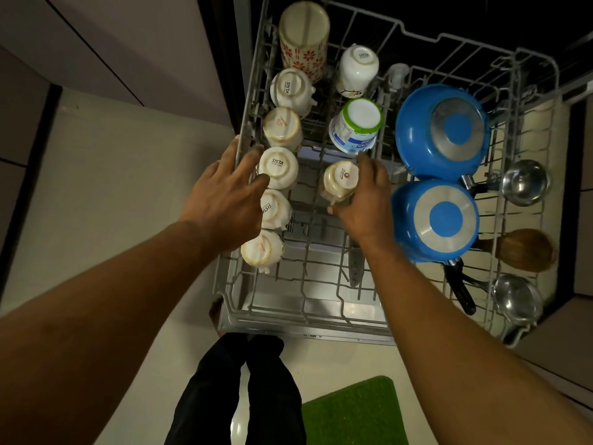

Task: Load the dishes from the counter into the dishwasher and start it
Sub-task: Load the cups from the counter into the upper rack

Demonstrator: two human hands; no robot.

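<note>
The dishwasher's upper wire rack point(321, 319) is pulled out below me. Down its left side runs a row of several upturned white cups point(278, 167). My left hand point(224, 194) reaches over the rack's left rim, fingers spread and relaxed, touching the cups there. My right hand point(365, 200) holds an upturned cream cup point(338, 181) in the middle row, thumb and fingers curled round it. Beyond it stand a green-rimmed plastic tub point(354, 128) and a white mug point(357, 69).
Two blue pans point(441, 131) lie upside down on the rack's right half, with steel ladles point(523, 183) and a wooden spoon point(526, 248) at the right edge. A flowered tall tumbler point(303, 40) stands at the back left. My legs point(244, 387) and a green mat point(356, 412) are on the floor.
</note>
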